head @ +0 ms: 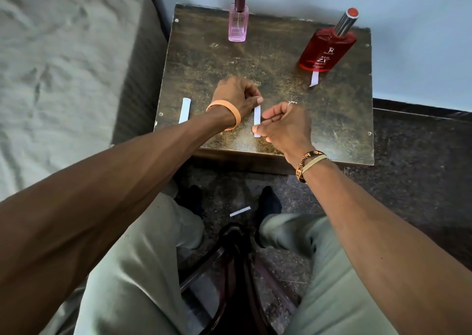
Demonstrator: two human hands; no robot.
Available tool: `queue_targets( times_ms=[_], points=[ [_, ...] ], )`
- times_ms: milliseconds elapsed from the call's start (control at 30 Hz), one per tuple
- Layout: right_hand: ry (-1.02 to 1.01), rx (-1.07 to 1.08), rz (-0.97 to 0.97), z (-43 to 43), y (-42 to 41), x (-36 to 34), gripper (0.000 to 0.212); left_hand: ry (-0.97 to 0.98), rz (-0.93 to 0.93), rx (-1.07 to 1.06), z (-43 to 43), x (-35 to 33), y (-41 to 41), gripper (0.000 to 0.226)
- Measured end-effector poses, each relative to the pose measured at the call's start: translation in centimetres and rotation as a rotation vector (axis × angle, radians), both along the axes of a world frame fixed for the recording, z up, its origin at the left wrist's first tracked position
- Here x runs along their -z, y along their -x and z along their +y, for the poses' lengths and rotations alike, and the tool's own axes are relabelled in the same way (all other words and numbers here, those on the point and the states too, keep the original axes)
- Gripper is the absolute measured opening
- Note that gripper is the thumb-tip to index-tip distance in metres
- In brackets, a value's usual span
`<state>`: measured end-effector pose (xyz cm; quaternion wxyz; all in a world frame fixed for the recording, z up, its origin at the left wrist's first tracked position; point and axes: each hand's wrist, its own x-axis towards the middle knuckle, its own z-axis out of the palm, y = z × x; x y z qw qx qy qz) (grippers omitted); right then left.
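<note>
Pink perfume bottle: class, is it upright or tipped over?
Upright. The pink perfume bottle stands on its base on the table, its cap pointing up.

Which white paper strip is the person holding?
The middle strip, pinched by left hand and right hand; the left strip, the strip under the red bottle and the floor strip lie unheld.

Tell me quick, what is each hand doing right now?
Left hand: curled, pinching the top end of the white paper strip.
Right hand: pinching that strip's lower end.
</note>
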<state>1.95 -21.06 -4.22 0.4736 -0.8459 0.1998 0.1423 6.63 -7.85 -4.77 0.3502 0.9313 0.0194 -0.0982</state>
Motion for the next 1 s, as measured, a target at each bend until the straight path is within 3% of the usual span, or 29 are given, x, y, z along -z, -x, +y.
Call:
queue_targets(
  times_ms=[567,700,800,1000],
  points=[
    [-0.065,0.000,0.018,-0.2,0.4,-1.1,0.031,-0.006,-0.021,-0.028,-0.2,0.1,0.1,0.010],
    [-0.203,0.052,0.071,-0.5,1.0,-2.5,0.023,0.295,0.025,-0.184,0.5,-0.6,0.6,0.007],
    [-0.309,0.221,0.031,-1.5,1.4,-3.7,0.021,0.481,-0.002,-0.324,2.3,-2.1,1.0,0.008],
    [-0.292,0.348,-0.113,-2.1,-0.2,-5.4,0.022,0.500,-0.108,-0.367,6.4,-3.3,0.6,0.005]
  ],
)
